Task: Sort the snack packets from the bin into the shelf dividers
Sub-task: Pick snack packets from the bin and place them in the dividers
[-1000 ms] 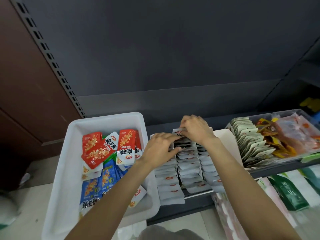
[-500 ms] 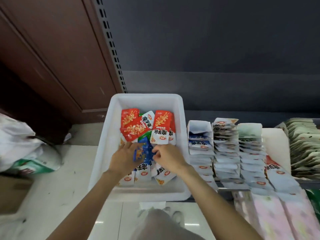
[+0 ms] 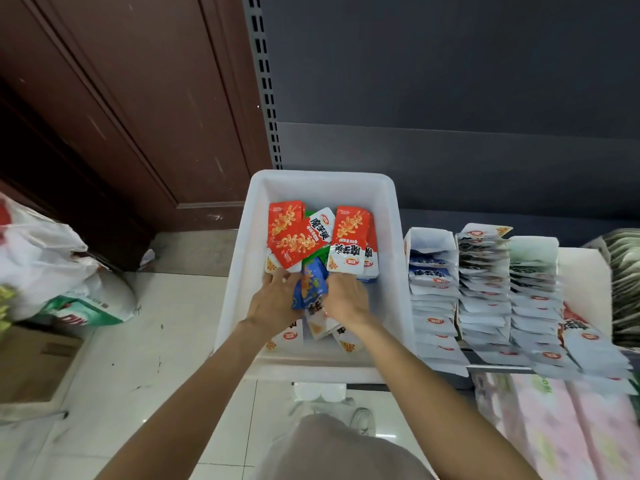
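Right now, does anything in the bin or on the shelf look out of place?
Mostly tidy. One red packet lies askew across its neighbours in the white bin, and the rightmost shelf row fans out past the shelf's front edge.

Even indoor light (edges warped, blurred)

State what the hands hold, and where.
Both the left hand and right hand grip a bunch of blue packets by its sides.

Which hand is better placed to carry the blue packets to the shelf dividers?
Probably the right hand: it is on the side of the blue packets nearer the shelf dividers, which stand right of the bin. The left hand would cross over.
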### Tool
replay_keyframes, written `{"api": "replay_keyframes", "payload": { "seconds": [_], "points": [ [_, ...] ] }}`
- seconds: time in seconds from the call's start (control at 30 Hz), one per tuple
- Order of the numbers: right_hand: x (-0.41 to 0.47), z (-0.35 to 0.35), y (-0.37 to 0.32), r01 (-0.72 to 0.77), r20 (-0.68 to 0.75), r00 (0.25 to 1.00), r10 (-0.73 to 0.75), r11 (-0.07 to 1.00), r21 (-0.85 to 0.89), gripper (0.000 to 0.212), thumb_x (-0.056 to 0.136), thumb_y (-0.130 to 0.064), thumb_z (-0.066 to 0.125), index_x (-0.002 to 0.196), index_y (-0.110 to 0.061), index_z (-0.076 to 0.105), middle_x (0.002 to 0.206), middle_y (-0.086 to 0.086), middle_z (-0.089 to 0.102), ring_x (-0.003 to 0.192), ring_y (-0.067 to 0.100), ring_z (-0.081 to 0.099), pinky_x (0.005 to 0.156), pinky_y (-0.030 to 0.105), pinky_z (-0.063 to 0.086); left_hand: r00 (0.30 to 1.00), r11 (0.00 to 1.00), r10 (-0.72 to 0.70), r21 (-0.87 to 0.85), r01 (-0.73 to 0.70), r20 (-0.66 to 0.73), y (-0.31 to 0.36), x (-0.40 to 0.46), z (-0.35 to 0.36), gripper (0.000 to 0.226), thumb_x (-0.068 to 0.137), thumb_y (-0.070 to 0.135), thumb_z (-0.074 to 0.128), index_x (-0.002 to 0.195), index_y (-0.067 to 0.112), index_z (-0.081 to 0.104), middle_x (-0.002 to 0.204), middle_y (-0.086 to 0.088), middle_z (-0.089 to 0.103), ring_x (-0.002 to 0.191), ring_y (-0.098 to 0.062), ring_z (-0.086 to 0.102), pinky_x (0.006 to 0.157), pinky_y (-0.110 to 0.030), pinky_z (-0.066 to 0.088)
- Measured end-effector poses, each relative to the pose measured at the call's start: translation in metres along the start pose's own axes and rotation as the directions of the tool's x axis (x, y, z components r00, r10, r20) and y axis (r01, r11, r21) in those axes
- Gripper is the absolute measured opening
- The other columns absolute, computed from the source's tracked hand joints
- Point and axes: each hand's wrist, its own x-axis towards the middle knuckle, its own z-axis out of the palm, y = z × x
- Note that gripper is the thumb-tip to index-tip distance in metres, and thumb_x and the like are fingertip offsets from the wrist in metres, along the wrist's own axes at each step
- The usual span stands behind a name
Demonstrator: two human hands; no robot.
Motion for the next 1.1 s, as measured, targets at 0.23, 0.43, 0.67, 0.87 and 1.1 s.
{"api": "replay_keyframes", "payload": {
  "seconds": [0.23,0.43,0.67,0.87,1.1],
  "points": [
    [-0.034,-0.057,0.017,0.170,-0.200,0.960,-0.195,0.976,-0.136,0.022,0.097,-0.020,0.048,0.118,-0.015,0.054,0.109,0.005,0.062,0.097,0.026,0.061,0.066,0.029,0.038,0.862,0.939,0.160,-0.195,-0.284,-0.482,0.013,-0.006,-0.019,0.053,0.078,0.027,0.072,0.126,0.016,0.052,0.127,-0.004,0.050,0.115,-0.023,0.047,0.086,-0.037,0.050],
    [-0.064,-0.108,0.041,0.338,-0.357,0.922,-0.149,0.758,0.558,0.011,0.076,-0.019,0.078,0.086,-0.020,0.073,0.080,-0.009,0.072,0.075,0.002,0.065,0.070,0.017,0.048,0.862,0.723,0.448,-0.471,-0.505,-0.237,0.045,-0.013,-0.054,0.039,0.083,0.042,0.064,0.116,0.023,0.058,0.113,0.009,0.061,0.108,-0.012,0.056,0.093,-0.035,0.047],
    [-0.088,-0.125,0.095,0.295,-0.404,0.906,0.125,0.498,0.816,0.011,0.089,-0.003,0.060,0.094,-0.011,0.066,0.073,-0.009,0.072,0.063,0.004,0.066,0.053,0.020,0.052,0.935,0.425,0.225,-0.836,-0.346,-0.273,0.110,-0.006,-0.046,0.016,0.078,0.036,0.069,0.083,0.022,0.065,0.085,0.000,0.070,0.079,-0.017,0.066,0.070,-0.037,0.052],
    [-0.092,-0.156,0.145,0.422,-0.648,0.620,0.442,0.508,0.751,0.013,0.092,-0.010,0.060,0.083,-0.019,0.064,0.079,0.001,0.066,0.066,0.005,0.062,0.058,0.024,0.055,0.890,0.615,0.252,-0.647,-0.450,-0.379,0.162,0.024,-0.036,0.030,0.086,0.024,0.067,0.115,0.019,0.059,0.107,0.006,0.065,0.096,-0.002,0.058,0.084,-0.022,0.045],
    [-0.064,-0.180,0.160,0.425,-0.768,0.604,0.213,0.730,0.536,0.007,0.093,-0.017,0.057,0.091,-0.019,0.064,0.076,-0.007,0.065,0.065,0.004,0.063,0.059,0.023,0.053,0.787,0.816,0.516,-0.086,-0.572,-0.338,0.163,0.031,-0.021,0.030,0.086,0.029,0.064,0.116,0.021,0.066,0.117,-0.001,0.065,0.123,-0.022,0.044,0.100,-0.034,0.031]
  ]
}}
